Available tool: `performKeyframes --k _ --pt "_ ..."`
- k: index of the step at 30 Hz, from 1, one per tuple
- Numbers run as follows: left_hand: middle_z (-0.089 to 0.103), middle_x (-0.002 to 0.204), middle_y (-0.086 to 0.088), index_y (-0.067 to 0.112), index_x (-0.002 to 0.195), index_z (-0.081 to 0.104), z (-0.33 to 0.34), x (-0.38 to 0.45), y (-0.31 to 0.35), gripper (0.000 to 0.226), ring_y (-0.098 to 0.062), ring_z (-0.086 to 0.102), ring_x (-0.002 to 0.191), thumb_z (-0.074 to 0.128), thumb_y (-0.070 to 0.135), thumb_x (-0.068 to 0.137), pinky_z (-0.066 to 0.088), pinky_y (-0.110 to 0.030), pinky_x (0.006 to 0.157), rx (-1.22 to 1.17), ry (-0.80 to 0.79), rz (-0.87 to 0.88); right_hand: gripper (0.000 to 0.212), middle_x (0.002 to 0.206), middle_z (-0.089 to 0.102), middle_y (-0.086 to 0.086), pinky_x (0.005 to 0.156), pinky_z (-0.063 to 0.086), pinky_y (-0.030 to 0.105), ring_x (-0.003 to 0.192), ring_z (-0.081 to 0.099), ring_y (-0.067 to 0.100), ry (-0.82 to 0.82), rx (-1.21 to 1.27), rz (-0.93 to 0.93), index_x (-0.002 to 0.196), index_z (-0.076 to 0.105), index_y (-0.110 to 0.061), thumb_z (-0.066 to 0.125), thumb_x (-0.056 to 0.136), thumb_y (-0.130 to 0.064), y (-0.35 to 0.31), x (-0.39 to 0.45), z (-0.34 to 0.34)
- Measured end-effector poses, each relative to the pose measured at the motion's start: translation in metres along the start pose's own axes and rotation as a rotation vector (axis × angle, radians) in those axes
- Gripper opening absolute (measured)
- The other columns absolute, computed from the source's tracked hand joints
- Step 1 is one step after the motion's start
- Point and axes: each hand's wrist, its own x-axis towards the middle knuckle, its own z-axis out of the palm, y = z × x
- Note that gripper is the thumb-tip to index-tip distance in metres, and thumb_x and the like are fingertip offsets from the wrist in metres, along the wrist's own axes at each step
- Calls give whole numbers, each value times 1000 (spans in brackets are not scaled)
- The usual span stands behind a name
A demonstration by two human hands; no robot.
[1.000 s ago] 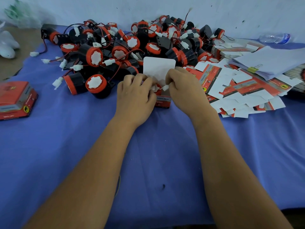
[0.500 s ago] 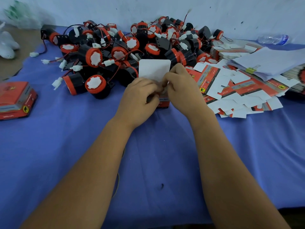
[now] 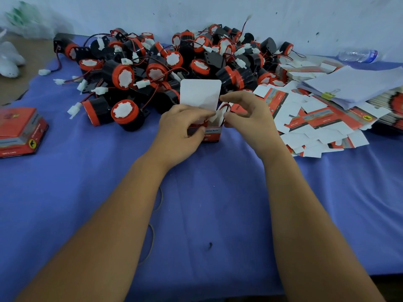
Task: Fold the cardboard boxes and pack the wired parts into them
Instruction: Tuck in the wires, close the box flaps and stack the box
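Cardboard box (image 3: 208, 133) stands upright near the middle of the counter (image 3: 218, 192), its white lid flap (image 3: 200, 94) raised and a red wire (image 3: 224, 107) looping out of its open top, so a part seems to be inside but not yet tucked in; the left hand (image 3: 181, 129) grips the box's near wall, fingers curled round it; the right hand (image 3: 248, 115) pinches at the wire or a side flap, which of the two I cannot tell; closing is left to do; one finished box (image 3: 19, 131) lies at the left edge; a large heap of wired parts (image 3: 165, 68) along the back edge and many flat box blanks (image 3: 316, 120) on the right suggest most of the work remains.
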Motion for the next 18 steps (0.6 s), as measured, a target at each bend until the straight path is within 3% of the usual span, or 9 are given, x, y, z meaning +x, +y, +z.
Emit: performKeyframes --k 3,7,10,12,16,18 --pt "52 109 34 31 128 60 -1 -2 3 41 5 35 115 60 11 91 30 -27 104 -73 -3 -60 28 103 65 -17 82 58 35 92 66 2 18 14 -25 100 66 -22 61 87 3 1 -1 2" --pt "63 116 20 27 127 60 -3 -1 5 37 1 40 119 59 10 94 33 -34 109 -124 -15 -98 19 117 67 -3 87 56 39 99 66 17 43 -54 -40 103 70 -11 62 89 -2 5 2 7" --pt "66 116 12 27 121 64 -3 -2 5 32 -6 47 123 61 11 94 36 -32 109 -181 -21 -114 22 120 65 -4 87 53 28 102 62 7 48 -155 -90 111 70 -13 63 90 -7 6 2 10" --pt "66 114 14 29 117 66 -3 -2 4 29 -5 47 121 63 11 94 37 -29 107 -200 -16 -121 27 120 65 -6 81 50 21 92 60 -1 49 -168 -99 117 68 -17 64 91 -10 6 1 12" --pt "67 104 19 31 108 68 -4 -2 7 32 -3 56 115 65 4 91 43 -21 100 -269 4 -98 26 111 65 -8 75 55 31 91 63 22 85 -85 -94 110 59 -19 65 87 -9 6 -1 12" --pt "68 98 21 30 103 68 -4 -2 8 34 4 61 107 67 0 88 44 -11 93 -313 27 -80 20 109 65 -4 75 56 36 93 62 26 94 -61 -90 104 58 -17 64 87 -7 5 -2 12"
